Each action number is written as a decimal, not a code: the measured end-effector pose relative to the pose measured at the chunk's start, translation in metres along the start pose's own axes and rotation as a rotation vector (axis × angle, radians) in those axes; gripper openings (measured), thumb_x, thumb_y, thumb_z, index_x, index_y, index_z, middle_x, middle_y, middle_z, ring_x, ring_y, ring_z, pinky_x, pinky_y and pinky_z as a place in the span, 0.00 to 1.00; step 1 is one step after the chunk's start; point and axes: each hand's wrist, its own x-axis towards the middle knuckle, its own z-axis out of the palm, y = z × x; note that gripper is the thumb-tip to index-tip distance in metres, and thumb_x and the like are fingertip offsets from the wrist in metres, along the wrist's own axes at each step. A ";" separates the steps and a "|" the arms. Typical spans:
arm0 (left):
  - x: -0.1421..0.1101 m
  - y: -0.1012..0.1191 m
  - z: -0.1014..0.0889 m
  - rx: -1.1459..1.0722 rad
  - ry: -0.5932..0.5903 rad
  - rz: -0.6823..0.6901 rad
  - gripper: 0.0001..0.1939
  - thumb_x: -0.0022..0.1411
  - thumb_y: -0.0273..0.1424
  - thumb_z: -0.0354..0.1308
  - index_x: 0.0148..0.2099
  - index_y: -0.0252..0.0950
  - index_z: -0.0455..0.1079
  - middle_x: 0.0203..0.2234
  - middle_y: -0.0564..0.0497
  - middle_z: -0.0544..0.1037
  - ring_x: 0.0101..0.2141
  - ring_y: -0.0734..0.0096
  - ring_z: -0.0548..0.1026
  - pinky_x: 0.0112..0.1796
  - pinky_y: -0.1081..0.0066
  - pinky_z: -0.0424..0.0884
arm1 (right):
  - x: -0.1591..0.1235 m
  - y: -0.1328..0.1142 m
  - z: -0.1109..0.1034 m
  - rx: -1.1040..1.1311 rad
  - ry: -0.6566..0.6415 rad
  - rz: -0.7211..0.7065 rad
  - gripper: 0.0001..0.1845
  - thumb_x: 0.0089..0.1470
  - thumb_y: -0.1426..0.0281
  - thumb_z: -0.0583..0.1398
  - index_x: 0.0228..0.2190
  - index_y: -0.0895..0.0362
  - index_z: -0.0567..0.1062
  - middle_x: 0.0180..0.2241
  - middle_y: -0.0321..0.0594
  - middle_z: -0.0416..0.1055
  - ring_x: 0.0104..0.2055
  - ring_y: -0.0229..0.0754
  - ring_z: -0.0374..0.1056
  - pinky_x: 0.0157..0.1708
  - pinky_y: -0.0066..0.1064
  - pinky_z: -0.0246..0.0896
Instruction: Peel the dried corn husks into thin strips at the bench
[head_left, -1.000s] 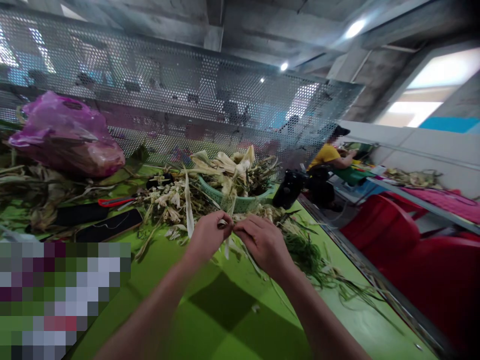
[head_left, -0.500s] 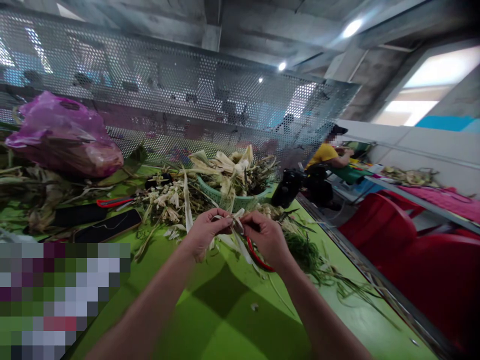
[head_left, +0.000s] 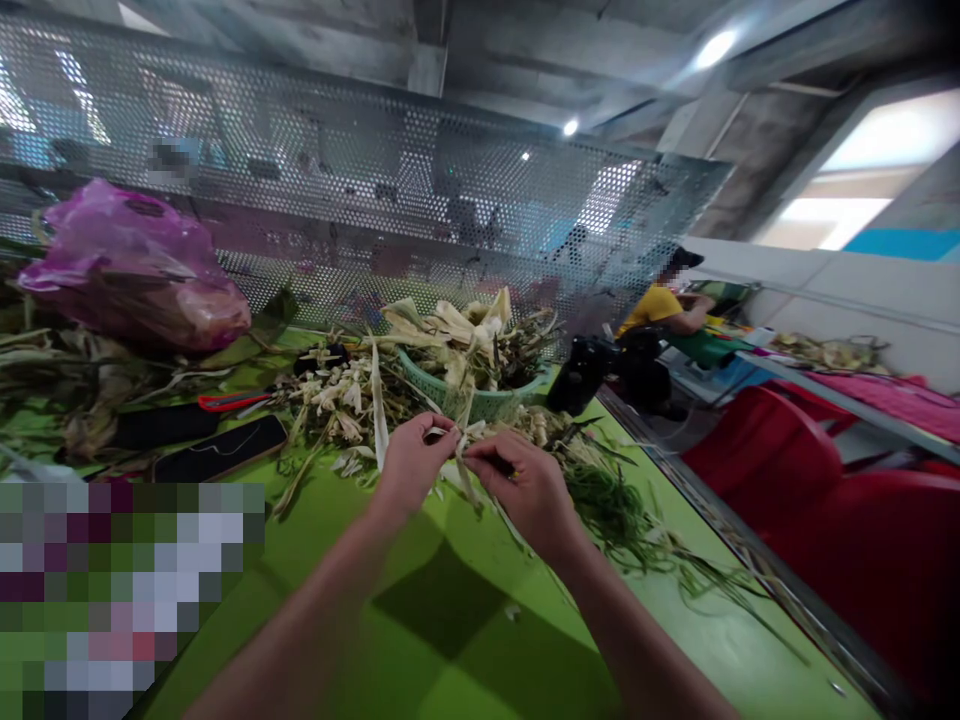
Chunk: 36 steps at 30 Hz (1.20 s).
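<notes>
Above the green table, my left hand is closed in a pinch on a narrow pale strip of dried husk, which hangs down from the fingertips. My right hand meets it from the other side, thumb and fingers pressed together at the same strip; the exact grip is partly hidden. Just beyond both hands stands a light green basket heaped with dried husks. Pale flower-like husk pieces lie to its left. Thin green strands are piled right of my right hand.
A purple plastic bag, a red-handled cutter and a dark flat block lie on the left. A black object stands by the right edge. Behind rises a perforated metal screen. A person in yellow sits beyond red chairs.
My fingertips have shifted slightly on the strip, and the right hand has moved a little left. The red loop that showed beneath my right hand is no longer visible.
</notes>
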 end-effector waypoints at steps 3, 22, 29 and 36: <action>0.001 -0.003 0.002 -0.193 -0.034 -0.083 0.11 0.49 0.35 0.61 0.33 0.33 0.72 0.22 0.53 0.74 0.25 0.75 0.70 0.31 0.74 0.65 | 0.001 0.001 0.000 0.073 0.007 0.057 0.05 0.55 0.68 0.59 0.29 0.56 0.75 0.27 0.37 0.69 0.30 0.38 0.65 0.31 0.28 0.57; 0.001 -0.003 0.002 -0.190 -0.137 -0.114 0.09 0.49 0.34 0.62 0.31 0.32 0.71 0.22 0.53 0.73 0.25 0.77 0.69 0.31 0.74 0.66 | 0.004 0.009 -0.005 -0.057 0.073 0.059 0.04 0.53 0.71 0.59 0.26 0.56 0.72 0.29 0.38 0.68 0.31 0.39 0.64 0.30 0.28 0.57; 0.000 -0.003 0.003 -0.237 -0.222 -0.180 0.11 0.47 0.35 0.64 0.31 0.32 0.71 0.20 0.55 0.71 0.23 0.78 0.69 0.32 0.73 0.68 | 0.006 0.016 -0.012 -0.213 0.174 0.027 0.05 0.52 0.75 0.57 0.31 0.56 0.73 0.34 0.41 0.69 0.34 0.41 0.66 0.32 0.30 0.60; -0.001 -0.001 0.002 -0.297 -0.132 -0.175 0.10 0.48 0.34 0.62 0.31 0.32 0.69 0.21 0.54 0.72 0.24 0.77 0.69 0.32 0.74 0.67 | -0.001 0.000 -0.005 -0.003 0.291 0.090 0.03 0.54 0.69 0.58 0.32 0.55 0.71 0.32 0.39 0.69 0.25 0.36 0.61 0.25 0.28 0.59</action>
